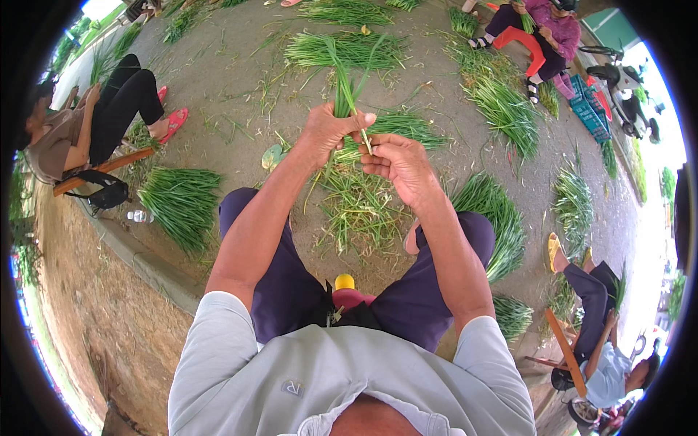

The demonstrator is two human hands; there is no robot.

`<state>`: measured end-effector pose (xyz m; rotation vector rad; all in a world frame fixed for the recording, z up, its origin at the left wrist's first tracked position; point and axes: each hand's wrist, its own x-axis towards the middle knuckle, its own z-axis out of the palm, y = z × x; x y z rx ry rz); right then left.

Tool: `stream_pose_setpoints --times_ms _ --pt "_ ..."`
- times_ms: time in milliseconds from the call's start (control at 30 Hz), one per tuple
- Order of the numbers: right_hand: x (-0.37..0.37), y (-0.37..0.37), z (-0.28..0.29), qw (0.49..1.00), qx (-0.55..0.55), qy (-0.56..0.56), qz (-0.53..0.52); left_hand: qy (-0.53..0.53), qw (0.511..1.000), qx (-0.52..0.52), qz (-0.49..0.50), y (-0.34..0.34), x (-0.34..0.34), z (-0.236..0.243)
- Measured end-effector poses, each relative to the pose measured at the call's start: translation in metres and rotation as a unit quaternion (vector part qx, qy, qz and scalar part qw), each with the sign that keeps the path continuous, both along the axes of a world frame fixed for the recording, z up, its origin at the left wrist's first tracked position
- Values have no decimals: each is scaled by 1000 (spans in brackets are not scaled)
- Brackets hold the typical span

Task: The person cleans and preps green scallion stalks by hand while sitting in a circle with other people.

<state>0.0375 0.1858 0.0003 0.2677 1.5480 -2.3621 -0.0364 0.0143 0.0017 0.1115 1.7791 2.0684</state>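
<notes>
My left hand (322, 136) is closed round a small bunch of chives (343, 91), long thin green leaves pointing away from me. Its thumb lies against one pale stalk (365, 138) that slants toward me. On that stalk's lower end, the fingers of my right hand (404, 164) pinch shut. Loose yellowish-green trimmings (360, 211) lie in a heap on the ground below my hands, between my feet. Just beyond the hands, partly hidden by them, is a larger pile of chives (411, 129).
More chive piles lie at left (178, 207), at right (491, 221) and ahead (345, 51). Seated people are at left (62, 138), far right (556, 33) and near right (611, 374). A teal crate (587, 109) and a scooter (624, 91) stand at right. A curb (138, 254) runs along the left.
</notes>
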Motion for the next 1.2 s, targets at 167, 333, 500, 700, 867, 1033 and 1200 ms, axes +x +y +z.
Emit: stream_pose_setpoints --times_ms 167,333,500,700,867,1033,1200 --pt "2 -2 10 1000 20 -5 -3 -6 1000 2 12 0 -1 1" --pt "2 -4 8 997 76 10 -8 7 1000 -17 6 1 -1 2" --pt "1 -8 3 985 165 45 -22 20 1000 -12 6 3 -1 -2" --pt "2 -5 -1 976 207 57 -33 -1 999 -36 34 1 -6 -6" --pt "3 0 4 972 229 42 -8 14 998 -34 47 1 -4 -2" --pt "5 -11 6 985 170 36 -8 47 998 -41 23 6 0 -10" --pt "2 -10 0 990 137 20 -12 45 999 -21 -6 10 3 -8"
